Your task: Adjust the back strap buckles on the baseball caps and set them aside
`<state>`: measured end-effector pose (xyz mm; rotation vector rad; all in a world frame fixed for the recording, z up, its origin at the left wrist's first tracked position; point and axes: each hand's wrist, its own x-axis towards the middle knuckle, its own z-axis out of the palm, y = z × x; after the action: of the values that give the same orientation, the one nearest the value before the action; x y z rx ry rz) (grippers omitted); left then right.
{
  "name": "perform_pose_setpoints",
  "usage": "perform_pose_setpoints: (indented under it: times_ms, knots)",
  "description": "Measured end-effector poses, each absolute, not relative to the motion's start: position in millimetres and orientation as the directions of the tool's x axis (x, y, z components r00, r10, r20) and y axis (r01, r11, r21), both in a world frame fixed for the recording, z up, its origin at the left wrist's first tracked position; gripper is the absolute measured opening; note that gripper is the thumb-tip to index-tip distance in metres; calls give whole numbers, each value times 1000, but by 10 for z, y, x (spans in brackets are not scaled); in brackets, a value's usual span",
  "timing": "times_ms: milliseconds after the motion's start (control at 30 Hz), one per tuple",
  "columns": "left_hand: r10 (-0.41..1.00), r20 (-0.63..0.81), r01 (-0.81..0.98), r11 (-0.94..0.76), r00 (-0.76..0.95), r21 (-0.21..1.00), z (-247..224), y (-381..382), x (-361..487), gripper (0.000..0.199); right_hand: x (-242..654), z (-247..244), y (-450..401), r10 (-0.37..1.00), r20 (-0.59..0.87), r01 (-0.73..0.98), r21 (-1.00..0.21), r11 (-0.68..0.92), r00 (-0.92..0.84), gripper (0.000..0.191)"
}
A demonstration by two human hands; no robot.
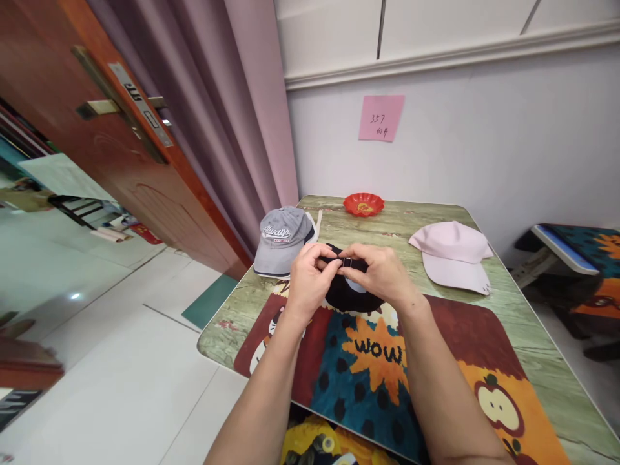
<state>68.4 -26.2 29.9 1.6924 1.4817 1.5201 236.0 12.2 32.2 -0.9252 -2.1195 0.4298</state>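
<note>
A black cap [349, 298] is between my hands above the colourful mat [334, 374]. My left hand [312, 274] pinches the cap's black strap at its left part. On the other side, my right hand [378, 271] grips the same strap beside a small metal buckle [347, 263]. Behind my left hand a grey cap [281, 240] with white lettering rests on the table, with another cap's edge showing under it. A pale pink cap [455, 255] lies to the right of my right hand.
The wood-patterned table [320, 223] stands against a wall bearing a pink note [381, 118]. A red scalloped dish [363, 204] sits near its back edge. A purple curtain [242, 97] and a wooden door [140, 168] are at the left, another table [576, 252] at the right.
</note>
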Motion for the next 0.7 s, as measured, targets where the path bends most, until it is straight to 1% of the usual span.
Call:
perform_pose_setpoints:
  times_ms: [67, 100, 267, 400, 500, 533, 567, 633, 667, 700]
  knots:
    - [865, 470, 458, -350, -177, 817, 315, -279, 687, 8, 2361, 295, 123, 707, 555, 504, -500, 704, -437, 13]
    - [873, 457, 463, -338, -172, 819, 321, -287, 686, 9, 2365, 285, 123, 698, 572, 517, -477, 711, -431, 13]
    - [942, 309, 382, -239, -131, 893, 337, -309, 696, 12, 2365, 257, 107, 672, 610, 554, -415, 722, -419, 12]
    - [948, 289, 366, -225, -130, 903, 340, -301, 737, 15, 2333, 266, 94, 689, 595, 579, -412, 704, -414, 10]
    - [941, 311, 397, -238, -131, 886, 324, -284, 720, 15, 2369, 293, 114, 729, 533, 563, -473, 678, -431, 12]
    - [936, 326, 422, -245, -131, 873, 313, -277, 694, 13, 2409, 301, 131, 750, 492, 551, -510, 660, -442, 18]
    - [931, 340, 448, -250, -132, 859, 301, -270, 659, 12, 2464, 306, 153, 771, 443, 537, -555, 636, -456, 29]
    - [921, 364, 495, -253, -139, 831, 277, -255, 573, 12, 2611, 302, 208, 809, 333, 509, -645, 570, -484, 59]
    - [915, 378, 514, -260, -138, 817, 269, -248, 532, 15, 2691, 293, 236, 822, 279, 500, -682, 533, -496, 70]
    - [909, 398, 531, -276, -128, 801, 264, -239, 498, 17, 2766, 283, 261, 831, 229, 493, -713, 498, -507, 74]
